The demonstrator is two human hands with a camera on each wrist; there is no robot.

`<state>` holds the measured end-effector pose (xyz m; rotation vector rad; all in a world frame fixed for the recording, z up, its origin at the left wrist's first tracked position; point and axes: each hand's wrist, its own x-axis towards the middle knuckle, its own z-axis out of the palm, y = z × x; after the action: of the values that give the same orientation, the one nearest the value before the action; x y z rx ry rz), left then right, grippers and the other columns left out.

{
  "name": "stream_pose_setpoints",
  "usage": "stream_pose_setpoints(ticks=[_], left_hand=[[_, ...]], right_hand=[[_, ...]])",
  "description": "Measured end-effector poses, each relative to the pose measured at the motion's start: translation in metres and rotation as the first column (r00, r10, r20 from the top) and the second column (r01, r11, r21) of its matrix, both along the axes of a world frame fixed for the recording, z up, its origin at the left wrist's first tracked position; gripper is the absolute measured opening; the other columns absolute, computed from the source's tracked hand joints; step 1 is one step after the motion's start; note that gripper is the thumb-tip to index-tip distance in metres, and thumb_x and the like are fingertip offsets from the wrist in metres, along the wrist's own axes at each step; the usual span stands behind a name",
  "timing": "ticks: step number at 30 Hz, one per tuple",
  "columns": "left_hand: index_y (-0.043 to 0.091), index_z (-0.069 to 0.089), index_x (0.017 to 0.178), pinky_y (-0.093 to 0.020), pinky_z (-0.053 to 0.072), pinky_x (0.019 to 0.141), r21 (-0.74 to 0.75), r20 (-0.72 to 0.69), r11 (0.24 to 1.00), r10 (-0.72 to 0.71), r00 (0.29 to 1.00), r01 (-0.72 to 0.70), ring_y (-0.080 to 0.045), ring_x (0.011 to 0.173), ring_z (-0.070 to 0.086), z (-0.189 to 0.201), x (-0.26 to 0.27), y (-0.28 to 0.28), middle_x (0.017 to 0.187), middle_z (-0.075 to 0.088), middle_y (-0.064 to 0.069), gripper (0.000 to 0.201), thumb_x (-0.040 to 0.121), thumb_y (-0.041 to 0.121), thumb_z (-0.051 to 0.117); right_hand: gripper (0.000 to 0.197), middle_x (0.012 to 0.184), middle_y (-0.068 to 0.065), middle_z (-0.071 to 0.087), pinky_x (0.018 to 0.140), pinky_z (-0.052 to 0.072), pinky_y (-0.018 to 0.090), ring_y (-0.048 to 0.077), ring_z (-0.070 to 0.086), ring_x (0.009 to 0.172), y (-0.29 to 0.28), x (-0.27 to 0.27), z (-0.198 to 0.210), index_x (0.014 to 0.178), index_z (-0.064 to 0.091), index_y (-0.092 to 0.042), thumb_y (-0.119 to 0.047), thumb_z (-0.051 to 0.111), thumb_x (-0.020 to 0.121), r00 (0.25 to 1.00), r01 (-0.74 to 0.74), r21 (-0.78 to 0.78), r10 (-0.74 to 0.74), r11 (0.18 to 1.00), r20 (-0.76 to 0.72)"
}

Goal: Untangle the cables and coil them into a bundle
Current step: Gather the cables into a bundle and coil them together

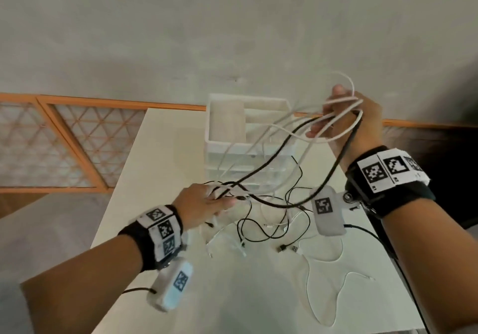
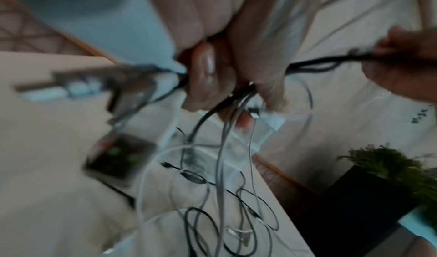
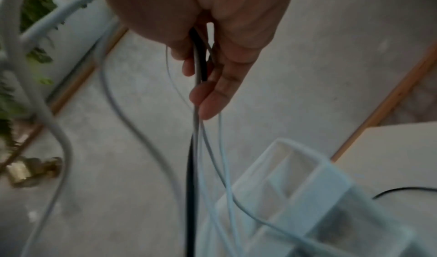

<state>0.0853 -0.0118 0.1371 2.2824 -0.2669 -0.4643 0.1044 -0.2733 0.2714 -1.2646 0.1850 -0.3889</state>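
Two hands: both hold the same strands.
Table: white table [image 1: 160, 168], lower centre; bare room lower left, edge close at right.
Organiser: white plastic organiser [image 1: 219, 116] just behind.
Cables: thin black and white cables [image 1: 271, 219], stretched lower-left to upper-right, tails heaped below.
Right hand [image 1: 354, 119]: raised upper right, curled round loops.
Left hand [image 1: 204, 201]: lower, nearer the heap, pinching strands.

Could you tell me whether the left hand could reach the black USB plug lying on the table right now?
Probably not yet: the left hand already grips tangled cables, though the black USB plug lies uncovered.
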Motion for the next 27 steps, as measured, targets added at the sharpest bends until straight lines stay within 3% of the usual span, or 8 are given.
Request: stream_pose_setpoints(ticks=[2, 5, 9, 11, 16, 19, 23, 27], left_hand=[[0.024, 0.064, 0.077, -0.024, 0.046, 0.062, 0.180, -0.014, 0.983, 0.041, 0.999, -0.038, -0.014, 0.062, 0.065, -0.004, 0.004, 0.023, 0.065, 0.071, 0.003, 0.045, 0.084, 0.068, 0.057], [0.011, 0.072, 0.074, -0.023, 0.041, 0.058, 0.373, -0.015, 0.919, 0.147, 0.989, -0.131, -0.014, 0.061, 0.062, -0.009, 0.010, 0.052, 0.062, 0.068, -0.001, 0.060, 0.088, 0.067, 0.052], [0.010, 0.078, 0.073, -0.025, 0.035, 0.048, 0.367, -0.036, 0.880, 0.336, 0.941, -0.300, -0.017, 0.049, 0.052, -0.001, 0.010, 0.063, 0.043, 0.055, 0.008, 0.062, 0.098, 0.054, 0.043], [0.008, 0.077, 0.069, -0.024, 0.032, 0.041, 0.339, -0.076, 0.862, 0.425, 0.902, -0.378, -0.017, 0.038, 0.043, 0.003, 0.011, 0.066, 0.032, 0.050, 0.007, 0.063, 0.100, 0.050, 0.042], [0.007, 0.071, 0.076, -0.022, 0.031, 0.041, 0.289, -0.066, 0.836, 0.503, 0.862, -0.466, -0.017, 0.039, 0.041, 0.012, 0.015, 0.073, 0.054, 0.063, 0.002, 0.053, 0.099, 0.047, 0.045], [0.006, 0.061, 0.076, -0.017, 0.023, 0.039, 0.048, -0.138, 0.837, 0.546, 0.827, -0.545, -0.016, 0.038, 0.031, 0.020, 0.022, 0.067, 0.064, 0.065, -0.003, 0.044, 0.099, 0.041, 0.048], [0.009, 0.055, 0.071, -0.018, 0.018, 0.040, -0.258, -0.208, 0.750, 0.572, 0.793, -0.609, -0.015, 0.039, 0.023, 0.039, 0.034, 0.057, 0.061, 0.060, -0.006, 0.040, 0.100, 0.035, 0.047], [0.009, 0.055, 0.073, -0.016, 0.016, 0.035, -0.408, -0.278, 0.644, 0.587, 0.760, -0.647, -0.011, 0.032, 0.024, 0.052, 0.041, 0.048, 0.064, 0.060, -0.008, 0.039, 0.102, 0.033, 0.042]], right_hand=[[0.017, 0.063, -0.001, 0.058, 0.059, 0.051, 0.039, 0.023, 0.055, 0.053, -0.022, 0.000, -0.018, 0.072, 0.064, -0.022, -0.025, 0.055, 0.087, 0.991, 0.121, -0.313, -0.134, 0.942, -0.019], [0.017, 0.072, 0.002, 0.064, 0.056, 0.053, 0.034, 0.026, 0.064, 0.062, -0.037, -0.004, -0.035, 0.081, 0.065, -0.025, -0.013, 0.055, 0.088, 0.970, 0.096, -0.798, -0.236, 0.595, -0.060], [0.018, 0.074, 0.015, 0.061, 0.054, 0.032, 0.028, 0.030, 0.053, 0.066, -0.046, -0.002, -0.052, 0.079, 0.065, -0.007, -0.008, 0.051, 0.090, 0.944, -0.095, -0.974, -0.293, 0.204, -0.153], [0.025, 0.074, 0.014, 0.060, 0.053, 0.031, 0.028, 0.031, 0.053, 0.065, -0.052, 0.000, -0.062, 0.075, 0.065, -0.011, -0.025, 0.054, 0.093, 0.921, -0.153, -0.979, -0.339, 0.134, -0.190], [0.039, 0.066, 0.006, 0.058, 0.049, 0.031, 0.025, 0.021, 0.052, 0.060, -0.056, 0.005, -0.076, 0.063, 0.057, -0.019, -0.042, 0.056, 0.094, 0.826, -0.302, -0.930, -0.431, 0.208, -0.364], [0.033, 0.063, 0.004, 0.058, 0.050, 0.034, 0.023, 0.023, 0.057, 0.060, -0.051, 0.011, -0.057, 0.068, 0.058, -0.016, -0.032, 0.055, 0.096, 0.877, -0.128, -0.948, -0.414, 0.292, -0.246], [0.028, 0.068, -0.007, 0.066, 0.064, 0.055, 0.033, 0.016, 0.065, 0.066, -0.046, 0.028, -0.019, 0.083, 0.068, -0.025, -0.052, 0.065, 0.086, 0.892, 0.339, -0.771, -0.446, 0.539, 0.081], [0.017, 0.077, -0.009, 0.075, 0.071, 0.060, 0.048, 0.015, 0.073, 0.075, -0.041, 0.034, -0.018, 0.083, 0.068, -0.040, -0.049, 0.058, 0.073, 0.944, 0.299, -0.681, -0.310, 0.668, 0.110]])
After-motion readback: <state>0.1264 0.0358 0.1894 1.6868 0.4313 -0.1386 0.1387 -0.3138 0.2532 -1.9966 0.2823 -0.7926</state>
